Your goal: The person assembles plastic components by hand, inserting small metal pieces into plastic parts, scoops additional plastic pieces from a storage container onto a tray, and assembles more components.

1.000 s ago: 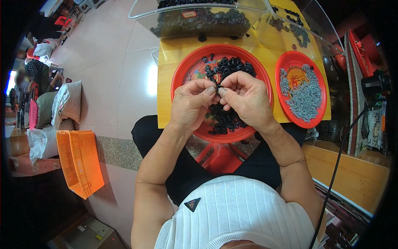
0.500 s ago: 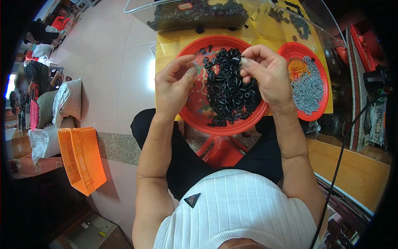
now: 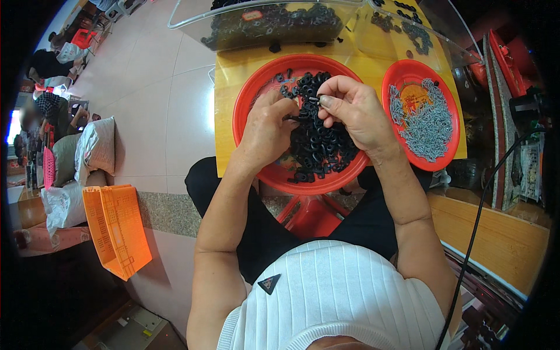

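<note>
A heap of small black plastic parts (image 3: 324, 140), several with oval holes, lies in a round red tray (image 3: 248, 154). My left hand (image 3: 270, 125) is over the heap's left side, fingers curled and pinched around a small black plastic part at its edge. Just to the right, my right hand (image 3: 356, 111) pinches a small silver screw (image 3: 314, 99) between thumb and forefinger, above the heap. The fingertips partly hide what each hand holds. Beside my right hand stands a red oval tray (image 3: 452, 149) with many silver screws (image 3: 429, 125).
A clear plastic bin (image 3: 274, 26) of black parts stands at the yellow table's (image 3: 224, 116) far side, a second clear bin (image 3: 379, 35) right of it. An orange crate (image 3: 116, 230) and white sacks (image 3: 96, 146) are on the left. People sit far left. A black cable (image 3: 475, 227) hangs right.
My left hand has moved right and inward over the black parts, its fingers closing. My right hand has shifted left and slightly down, the screw now showing at its fingertips.
</note>
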Tool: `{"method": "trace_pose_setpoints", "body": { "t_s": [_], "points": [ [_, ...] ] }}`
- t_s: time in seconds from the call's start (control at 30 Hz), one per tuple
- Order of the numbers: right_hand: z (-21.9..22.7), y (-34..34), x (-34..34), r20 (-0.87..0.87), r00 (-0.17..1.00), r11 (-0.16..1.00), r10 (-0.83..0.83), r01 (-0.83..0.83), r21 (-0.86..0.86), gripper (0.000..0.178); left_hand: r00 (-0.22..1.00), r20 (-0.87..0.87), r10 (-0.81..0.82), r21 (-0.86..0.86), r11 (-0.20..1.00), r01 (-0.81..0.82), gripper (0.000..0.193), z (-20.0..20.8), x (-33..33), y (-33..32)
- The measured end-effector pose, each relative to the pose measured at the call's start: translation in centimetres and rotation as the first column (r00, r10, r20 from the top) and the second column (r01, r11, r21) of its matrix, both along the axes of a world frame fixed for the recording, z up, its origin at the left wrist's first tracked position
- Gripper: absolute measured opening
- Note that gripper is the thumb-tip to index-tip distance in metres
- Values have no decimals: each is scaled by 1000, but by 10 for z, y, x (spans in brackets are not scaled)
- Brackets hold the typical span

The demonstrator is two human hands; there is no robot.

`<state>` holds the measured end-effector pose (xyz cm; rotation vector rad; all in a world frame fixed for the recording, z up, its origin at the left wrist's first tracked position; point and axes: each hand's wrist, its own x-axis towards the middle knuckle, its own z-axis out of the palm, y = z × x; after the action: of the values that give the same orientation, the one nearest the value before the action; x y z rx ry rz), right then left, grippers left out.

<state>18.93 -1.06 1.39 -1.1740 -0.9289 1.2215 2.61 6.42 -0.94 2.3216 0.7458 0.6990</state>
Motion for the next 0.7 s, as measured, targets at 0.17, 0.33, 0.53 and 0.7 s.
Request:
{"method": "trace_pose_setpoints", "body": {
  "t_s": [0.17,0.33,0.53,0.7],
  "points": [
    [1,-1,-3,-80,997,999,-14,16,28,10,916,362,171,-603,793,90,11,10,-6,-4],
    [4,-4,-7,-132,991,999,-19,24,38,11,714,589,379,-802,383,459,8,9,-9,-1],
    [7,-8,-19,-246,969,998,-21,35,52,11,747,544,383,-835,332,438,15,11,-3,-16],
    [9,-8,-19,-254,966,997,-35,53,63,11,786,548,285,-806,432,405,17,12,0,-22]
  ]
}}
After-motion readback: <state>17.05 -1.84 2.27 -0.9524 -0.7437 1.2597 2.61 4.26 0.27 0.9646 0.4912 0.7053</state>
